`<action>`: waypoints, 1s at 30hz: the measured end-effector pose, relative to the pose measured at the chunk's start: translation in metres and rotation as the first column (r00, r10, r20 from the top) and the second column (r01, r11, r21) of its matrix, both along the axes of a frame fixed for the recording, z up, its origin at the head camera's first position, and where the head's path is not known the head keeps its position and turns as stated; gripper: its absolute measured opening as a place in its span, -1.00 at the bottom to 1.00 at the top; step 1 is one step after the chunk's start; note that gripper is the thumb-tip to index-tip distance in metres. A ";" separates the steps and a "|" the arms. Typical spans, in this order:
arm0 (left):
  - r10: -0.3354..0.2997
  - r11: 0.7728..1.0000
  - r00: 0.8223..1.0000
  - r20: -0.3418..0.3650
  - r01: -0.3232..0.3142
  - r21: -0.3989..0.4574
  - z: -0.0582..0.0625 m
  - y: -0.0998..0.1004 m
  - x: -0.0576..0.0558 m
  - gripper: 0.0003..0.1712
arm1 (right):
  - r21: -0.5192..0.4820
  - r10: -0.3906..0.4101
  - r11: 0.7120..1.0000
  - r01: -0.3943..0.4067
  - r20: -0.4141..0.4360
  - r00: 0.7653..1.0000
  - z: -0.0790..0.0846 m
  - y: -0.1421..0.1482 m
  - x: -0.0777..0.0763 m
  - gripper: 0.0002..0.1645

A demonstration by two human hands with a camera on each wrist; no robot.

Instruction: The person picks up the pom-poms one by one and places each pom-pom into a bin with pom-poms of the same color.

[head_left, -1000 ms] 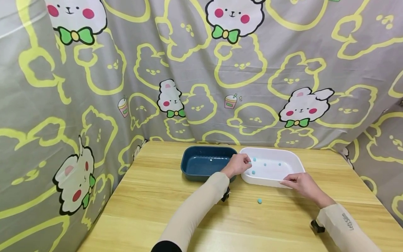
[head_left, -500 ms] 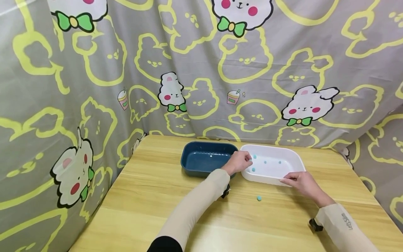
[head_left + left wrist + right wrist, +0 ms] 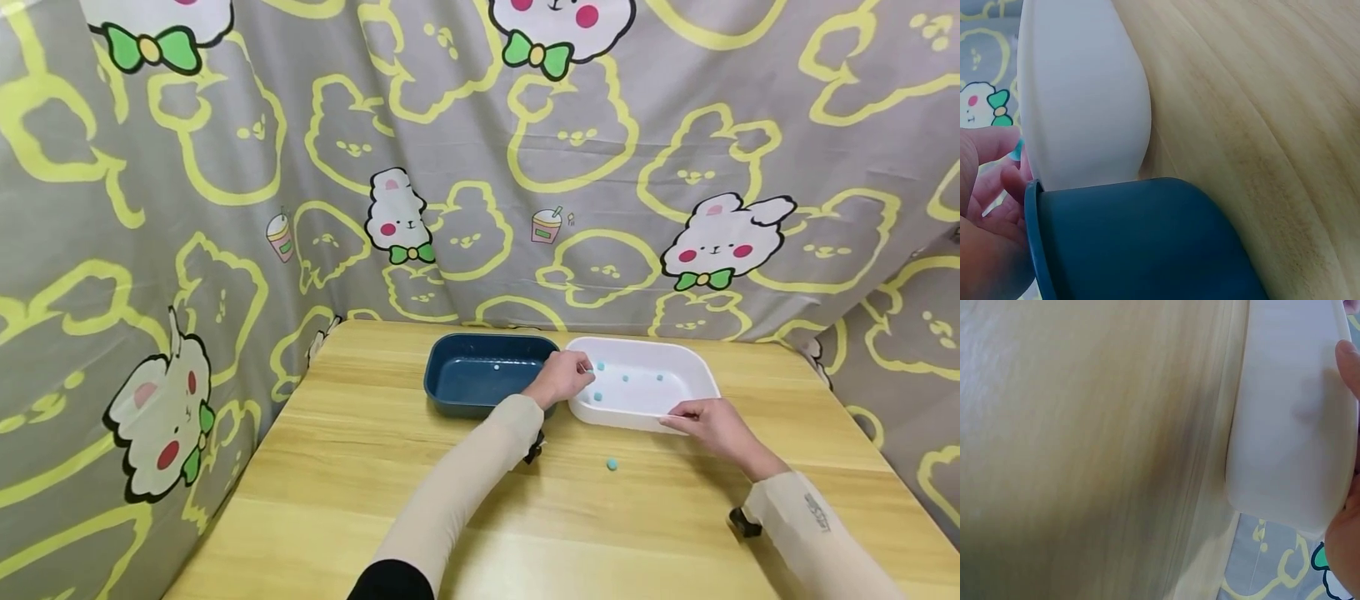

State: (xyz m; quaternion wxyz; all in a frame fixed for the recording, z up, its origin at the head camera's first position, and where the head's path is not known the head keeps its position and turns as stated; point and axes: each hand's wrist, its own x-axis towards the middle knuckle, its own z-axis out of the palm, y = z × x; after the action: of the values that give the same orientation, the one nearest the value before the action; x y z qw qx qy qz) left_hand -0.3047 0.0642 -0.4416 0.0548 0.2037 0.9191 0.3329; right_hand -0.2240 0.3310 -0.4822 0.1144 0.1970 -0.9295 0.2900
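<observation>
A white tub (image 3: 637,410) with rounded corners holds several small light-blue balls, one of them a ball (image 3: 597,397) close to its left end. Over that left end is my left hand (image 3: 561,377), thumb and fingers pinching a light-blue ball (image 3: 1017,150) that shows between the fingertips in the left wrist view. My right hand (image 3: 712,421) grips the front rim of the tub near its right corner, thumb outside the wall in the right wrist view. The fingers inside are mostly hidden there.
A dark blue tub (image 3: 450,405) stands left of the white one, close beside it, with one small white ball (image 3: 496,367) inside. A loose light-blue ball (image 3: 612,464) lies on the wooden table (image 3: 360,467) in front. A patterned curtain (image 3: 480,142) hangs behind the table.
The head view has shifted a little. Both hands keep their places at the white tub, and the balls lie as before.
</observation>
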 end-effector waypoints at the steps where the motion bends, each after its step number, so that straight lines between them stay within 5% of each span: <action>1: 0.002 1.000 1.000 0.004 -0.002 0.004 0.001 -0.001 -0.001 -0.89 | 0.005 -0.003 1.000 0.003 0.000 1.000 0.001 0.000 -0.001 -0.88; 9: 0.032 0.999 0.999 0.022 -0.032 0.017 0.005 0.000 -0.004 -0.87 | 0.025 -0.012 1.000 0.011 0.009 1.000 0.001 0.000 -0.001 -0.88; 20: 0.072 0.986 0.988 0.136 -0.091 0.140 0.003 -0.002 -0.001 -0.74 | 0.012 -0.025 1.000 0.025 0.072 0.997 0.003 -0.001 0.002 -0.85; 26: -0.072 0.995 0.997 0.030 0.069 0.075 0.007 -0.007 0.013 -0.84 | 0.007 -0.036 0.999 0.035 0.074 0.997 0.003 -0.001 0.002 -0.85; 30: -0.224 0.974 0.974 -0.023 0.225 0.031 0.012 -0.010 0.033 -0.87 | 0.010 -0.041 0.999 0.040 0.074 0.996 0.003 0.000 0.001 -0.83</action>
State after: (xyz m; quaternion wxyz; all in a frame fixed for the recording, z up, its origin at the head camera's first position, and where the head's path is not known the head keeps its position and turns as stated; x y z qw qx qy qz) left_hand -0.2714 0.0544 -0.4293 0.0797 0.3104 0.8850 0.3377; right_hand -0.2227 0.3305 -0.4792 0.0848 0.1679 -0.9382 0.2906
